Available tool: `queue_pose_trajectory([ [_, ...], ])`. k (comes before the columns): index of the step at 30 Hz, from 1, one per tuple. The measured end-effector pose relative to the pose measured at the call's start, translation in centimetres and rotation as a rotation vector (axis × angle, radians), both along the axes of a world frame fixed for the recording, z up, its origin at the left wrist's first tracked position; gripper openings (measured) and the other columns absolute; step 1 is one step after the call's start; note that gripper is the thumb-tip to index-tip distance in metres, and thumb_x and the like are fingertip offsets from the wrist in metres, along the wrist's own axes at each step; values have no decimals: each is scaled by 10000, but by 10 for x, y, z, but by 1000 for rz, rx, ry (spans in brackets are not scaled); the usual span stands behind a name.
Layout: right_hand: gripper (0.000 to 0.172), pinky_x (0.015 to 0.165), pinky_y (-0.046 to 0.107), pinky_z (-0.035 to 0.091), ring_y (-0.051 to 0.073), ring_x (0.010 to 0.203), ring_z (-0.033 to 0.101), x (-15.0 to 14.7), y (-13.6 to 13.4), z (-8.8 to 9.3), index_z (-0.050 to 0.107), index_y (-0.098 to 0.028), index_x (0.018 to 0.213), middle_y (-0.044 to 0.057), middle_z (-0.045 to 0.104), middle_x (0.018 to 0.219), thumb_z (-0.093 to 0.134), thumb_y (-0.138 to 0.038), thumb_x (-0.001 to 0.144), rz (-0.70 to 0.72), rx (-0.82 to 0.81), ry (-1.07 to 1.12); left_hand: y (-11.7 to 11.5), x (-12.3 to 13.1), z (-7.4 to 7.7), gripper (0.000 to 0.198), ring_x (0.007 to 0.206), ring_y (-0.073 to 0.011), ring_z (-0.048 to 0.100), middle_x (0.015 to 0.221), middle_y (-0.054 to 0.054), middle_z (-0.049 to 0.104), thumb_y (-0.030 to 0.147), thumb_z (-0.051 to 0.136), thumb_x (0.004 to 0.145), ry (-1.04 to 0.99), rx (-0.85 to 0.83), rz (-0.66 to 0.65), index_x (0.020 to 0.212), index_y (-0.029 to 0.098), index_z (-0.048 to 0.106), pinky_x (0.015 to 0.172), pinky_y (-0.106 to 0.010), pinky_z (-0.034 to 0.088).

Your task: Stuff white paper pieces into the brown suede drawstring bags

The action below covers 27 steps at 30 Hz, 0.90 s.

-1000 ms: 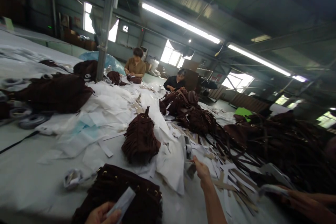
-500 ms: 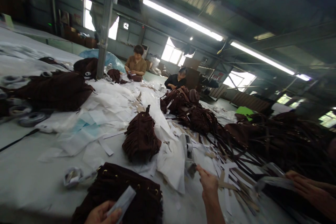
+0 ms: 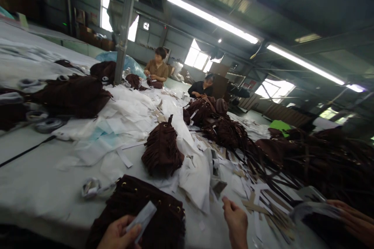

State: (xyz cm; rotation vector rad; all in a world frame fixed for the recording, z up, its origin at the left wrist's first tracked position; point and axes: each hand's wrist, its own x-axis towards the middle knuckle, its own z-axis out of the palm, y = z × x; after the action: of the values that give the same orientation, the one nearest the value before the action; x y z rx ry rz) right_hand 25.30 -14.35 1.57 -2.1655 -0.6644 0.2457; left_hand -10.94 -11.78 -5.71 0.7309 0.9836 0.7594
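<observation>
My left hand (image 3: 118, 234) is at the bottom edge, closed on a flat grey-white strip (image 3: 142, 218). It rests over a dark brown fringed bag (image 3: 140, 214) with gold eyelets lying right in front of me. My right hand (image 3: 236, 221) hovers over the paper scraps at bottom centre, fingers curled in with nothing visible in them. A second fringed brown bag (image 3: 162, 149) stands upright on the table beyond.
White paper sheets (image 3: 128, 116) and cardboard strips (image 3: 257, 198) cover the long table. Heaps of brown bags (image 3: 74, 95) and straps (image 3: 309, 159) lie left and right. Another person's hand (image 3: 353, 221) holds paper at the right. Two people (image 3: 157, 68) sit at the far end.
My right hand has drawn back toward me from the crumpled scraps near the white paper. The view has shifted slightly downward and left. My left hand keeps its strip.
</observation>
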Motion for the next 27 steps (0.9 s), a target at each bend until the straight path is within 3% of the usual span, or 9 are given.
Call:
queue_pose_trajectory([
  [3,553,424,252,298,118,430,385,-55,-11,-7,664,-154,700,-27,477,478,574,-694,617,168,77,205,-2,-3,9,530,483,-148,622,596,-22,664,595,750,595,26,17,-2,826,140,605,449,-215,488],
  [5,548,412,231,229,83,419,286,-104,-16,-9,644,-149,702,-74,355,452,615,-690,619,341,102,395,-2,-4,14,498,495,-151,626,602,-16,658,561,751,615,28,39,-9,832,140,595,463,-221,494],
  [8,490,419,219,213,74,437,282,-172,-18,-9,619,-153,716,-78,345,473,613,-643,702,642,35,577,-4,-4,16,479,502,-156,631,594,-8,643,536,738,640,48,79,5,851,133,586,471,-225,493],
  [11,447,418,216,229,74,438,297,-213,-13,-10,609,-156,691,-68,376,474,584,-597,765,780,15,577,-5,-3,14,473,509,-154,628,605,-10,637,532,705,679,76,149,13,875,119,582,485,-228,489],
  [17,419,524,231,370,124,552,454,-236,2,-14,604,-140,615,5,546,568,570,-522,787,861,5,484,-8,-1,13,404,515,-130,588,624,-5,619,502,656,743,81,250,23,854,119,590,481,-208,446],
  [27,390,442,231,298,102,451,400,-236,13,-18,567,-154,504,-12,472,458,527,-462,739,768,-206,303,-12,-3,19,231,564,-133,564,632,13,578,364,576,817,203,402,-9,859,138,591,524,-208,427],
])
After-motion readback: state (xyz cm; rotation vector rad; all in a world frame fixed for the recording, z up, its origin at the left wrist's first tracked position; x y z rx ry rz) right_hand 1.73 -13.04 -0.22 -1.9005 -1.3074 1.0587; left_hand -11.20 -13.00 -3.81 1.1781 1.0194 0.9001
